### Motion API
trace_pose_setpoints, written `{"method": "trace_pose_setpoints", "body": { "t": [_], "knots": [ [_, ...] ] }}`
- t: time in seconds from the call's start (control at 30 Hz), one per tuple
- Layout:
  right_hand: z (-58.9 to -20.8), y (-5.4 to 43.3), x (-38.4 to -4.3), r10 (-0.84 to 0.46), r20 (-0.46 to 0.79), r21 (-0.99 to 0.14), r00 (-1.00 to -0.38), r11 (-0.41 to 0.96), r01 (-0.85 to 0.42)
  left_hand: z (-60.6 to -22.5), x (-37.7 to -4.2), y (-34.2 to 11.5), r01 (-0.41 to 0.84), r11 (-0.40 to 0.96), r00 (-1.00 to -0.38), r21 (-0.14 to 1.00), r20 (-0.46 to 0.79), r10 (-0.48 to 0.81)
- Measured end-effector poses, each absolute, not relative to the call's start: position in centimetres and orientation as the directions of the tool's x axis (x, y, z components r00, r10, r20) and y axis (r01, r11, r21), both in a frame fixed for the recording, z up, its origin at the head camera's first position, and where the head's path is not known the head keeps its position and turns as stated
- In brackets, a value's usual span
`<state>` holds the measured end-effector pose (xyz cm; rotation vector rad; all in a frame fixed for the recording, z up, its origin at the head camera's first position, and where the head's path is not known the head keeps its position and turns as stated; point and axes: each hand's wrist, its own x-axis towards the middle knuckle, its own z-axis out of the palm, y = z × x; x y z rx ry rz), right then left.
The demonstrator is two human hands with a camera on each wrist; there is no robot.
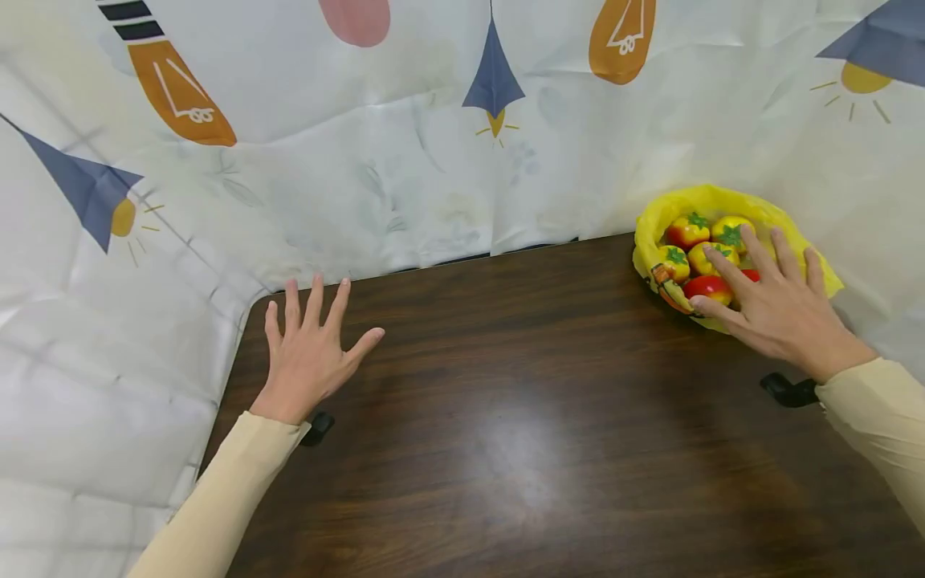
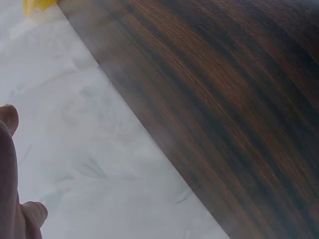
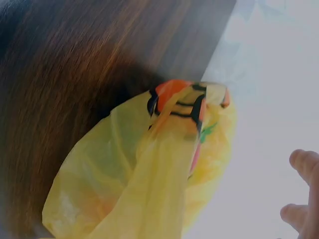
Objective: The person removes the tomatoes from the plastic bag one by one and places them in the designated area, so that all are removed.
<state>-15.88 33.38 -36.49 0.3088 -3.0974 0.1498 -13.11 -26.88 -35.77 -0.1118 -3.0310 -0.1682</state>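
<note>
Crinkled yellow plastic bag (image 1: 711, 197) of round red-and-yellow fruits (image 1: 686, 231) sits below my wide-spread right grip (image 1: 784, 309); my left grip (image 1: 307, 353) spreads wide too. Snagging the bag's loose edge could spill them.

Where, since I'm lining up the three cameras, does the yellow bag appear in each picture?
Head: yellow bag, right side, partly behind the right hand.
Left wrist: apparently a yellow patch of it, near the top-left corner.
Right wrist: large, lower middle, cut off by the bottom edge.
Shared landmark: where brown table meets white cloth.
</note>
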Motion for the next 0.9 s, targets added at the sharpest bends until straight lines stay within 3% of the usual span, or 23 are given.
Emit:
{"method": "trace_pose_setpoints", "body": {
  "t": [0.5,0.9],
  "knots": [
    [-37.2,36.2,-16.5,-0.063,0.100,-0.172,-0.993,0.982,-0.080,-35.8,-15.5,-25.1,0.121,0.982,-0.980,0.142,0.175,0.096],
    [-38.1,38.5,-17.2,0.066,0.201,-0.415,-0.977,0.910,-0.024,-36.0,-17.4,-23.9,0.197,0.966,-0.941,0.169,0.309,0.138]
  ]
}}
